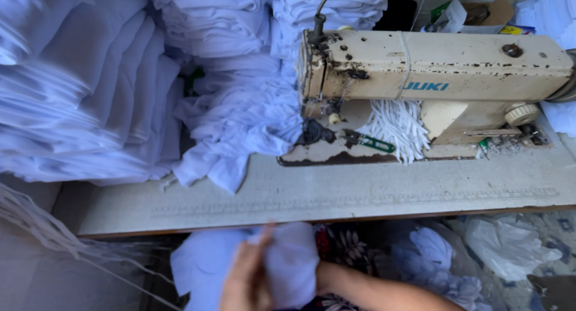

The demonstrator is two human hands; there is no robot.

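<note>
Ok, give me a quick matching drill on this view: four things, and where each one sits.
Things:
1. sewing machine
2. snips
3. folded stacks
4. white cloth

Places:
A. in the hands, below the table edge
B. upper left
C. on the table, upper right
D. on the machine bed, under the arm

Pairs: 1-C, 2-D, 3-B, 4-A

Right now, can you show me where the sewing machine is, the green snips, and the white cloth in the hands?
sewing machine (pixel 444 68), head view, on its cream top arm.
green snips (pixel 375 143), head view, on the green handle.
white cloth (pixel 294 266), head view, on the bunched part above the hands.
</note>
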